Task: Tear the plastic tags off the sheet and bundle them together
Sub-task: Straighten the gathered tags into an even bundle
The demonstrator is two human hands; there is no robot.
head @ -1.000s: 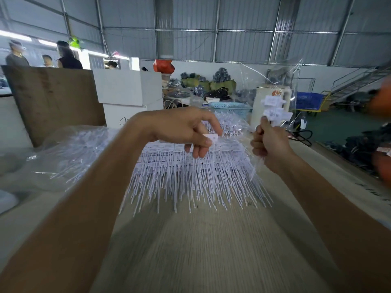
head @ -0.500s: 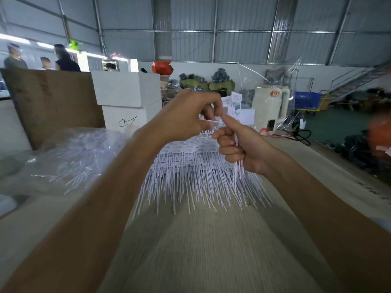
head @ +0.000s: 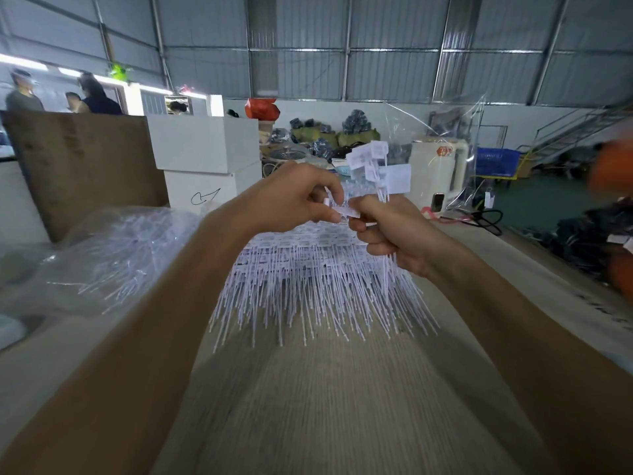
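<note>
Passing a torn-off tag into the bundle

The left hand [head: 291,197] pinches a loose tag [head: 344,211] between thumb and fingers [head: 329,216], bringing it against the right hand [head: 394,231], whose fingers are clamped round the bundle [head: 378,166], flat heads standing above them and thin tails hanging below, probably so the tags stack aligned. Beneath both hands, the sheet of tags [head: 318,269] lies on the desk [head: 308,406], within easy reach for tearing.

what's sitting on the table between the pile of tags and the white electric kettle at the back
In the head view, the right hand with its bundle of torn-off tags blocks that stretch between the pile of tags and the white kettle.
</note>
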